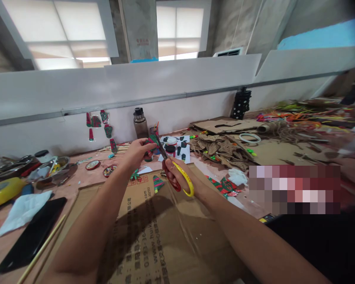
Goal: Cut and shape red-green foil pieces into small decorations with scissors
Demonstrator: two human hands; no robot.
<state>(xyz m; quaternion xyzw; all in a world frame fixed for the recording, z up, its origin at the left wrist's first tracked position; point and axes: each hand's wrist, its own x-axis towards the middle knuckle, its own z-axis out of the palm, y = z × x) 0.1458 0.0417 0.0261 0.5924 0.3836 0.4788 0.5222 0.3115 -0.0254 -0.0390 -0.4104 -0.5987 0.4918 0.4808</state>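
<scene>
My left hand (pixel 140 150) pinches a small piece of red and green patterned material (pixel 152 140) above the far end of the cardboard sheet (pixel 165 252). In my right hand (pixel 177 169) is a pair of scissors (pixel 187 179) with yellow and red handles. Their blades point up and left and meet the edge of the patterned piece. How far the blades are parted I cannot tell. Below my hands, a striped green and pink cut piece (pixel 157 183) lies on the cardboard. More red and green scraps (pixel 223 185) lie to the right, past my right wrist.
A bottle (pixel 140 123) and small jars (pixel 170 149) stand beyond my hands. Knotted brown cord (pixel 217 146) is heaped at the right. A black phone (pixel 32 234), yellow tape roll (pixel 3 193) and white tissue (pixel 23 209) lie left. Another person's hand (pixel 350 167) is at far right.
</scene>
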